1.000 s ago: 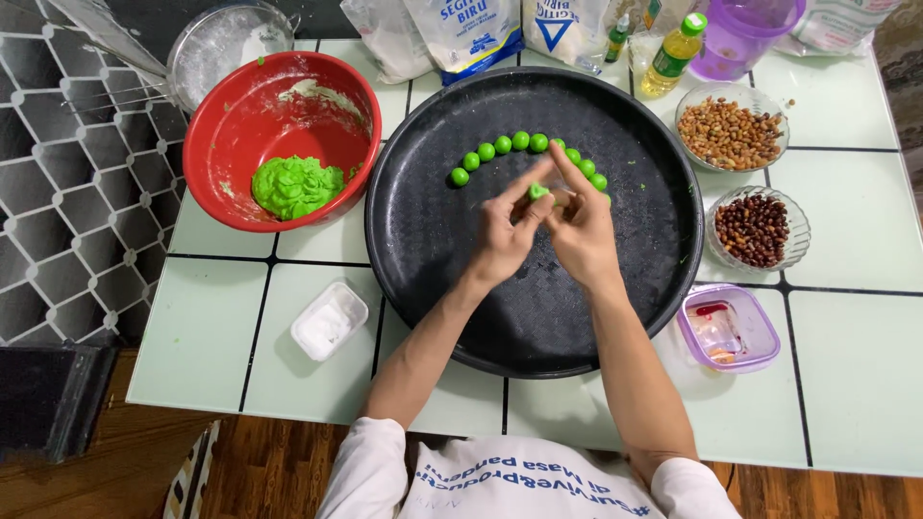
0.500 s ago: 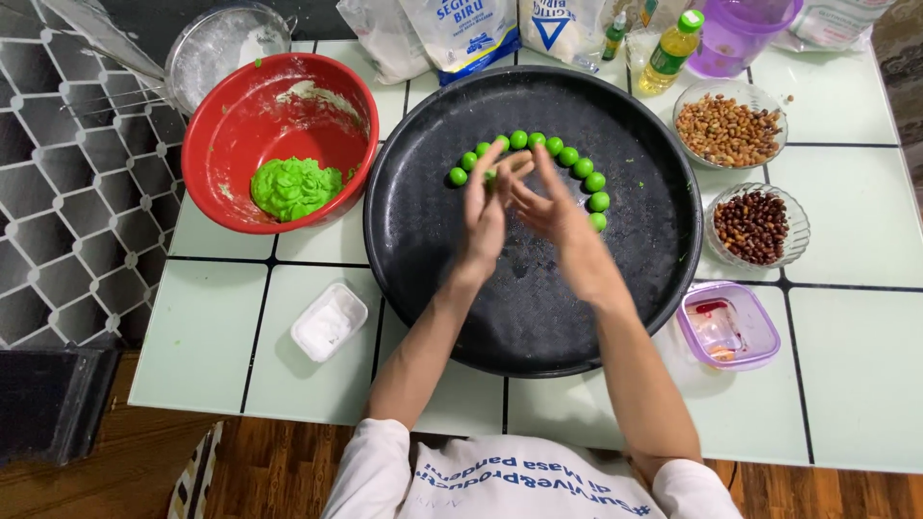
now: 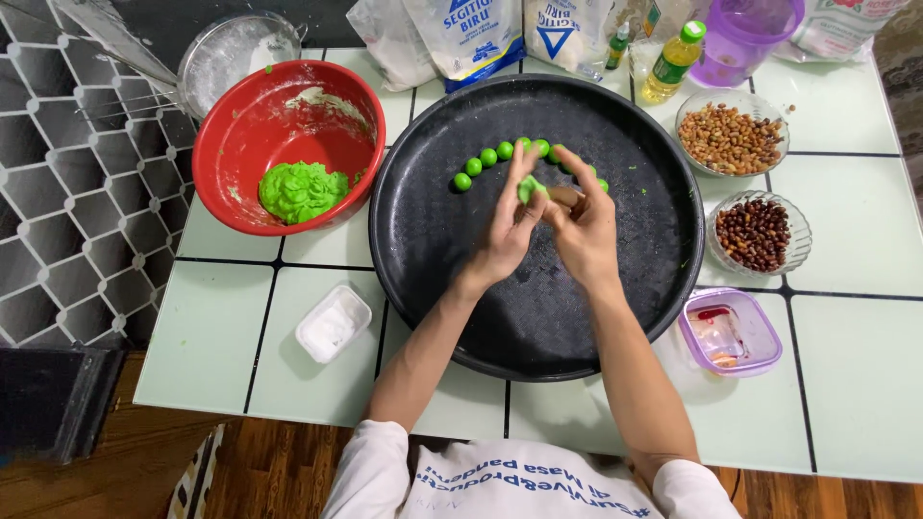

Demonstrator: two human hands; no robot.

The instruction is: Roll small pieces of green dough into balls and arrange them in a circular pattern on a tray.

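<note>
Both hands, left hand [image 3: 507, 226] and right hand [image 3: 582, 226], pinch one green dough piece [image 3: 530, 188] together over the black tray [image 3: 433, 240], a short arc of balls [image 3: 488, 159] laid and plenty of dough [image 3: 301, 190] left in the red bowl [image 3: 240, 120].

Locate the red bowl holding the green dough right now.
In the head view the red bowl sits upper left on the table, touching the left rim of the black tray, with a floury sieve just behind it.

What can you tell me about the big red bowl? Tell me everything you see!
The red bowl is round, smooth and looks like plastic. It stands upright on the tiled table, left of the black tray, which its rim appears to touch. Inside lies a lump of bright green dough, and whitish smears streak its walls. No hand touches it.
</note>
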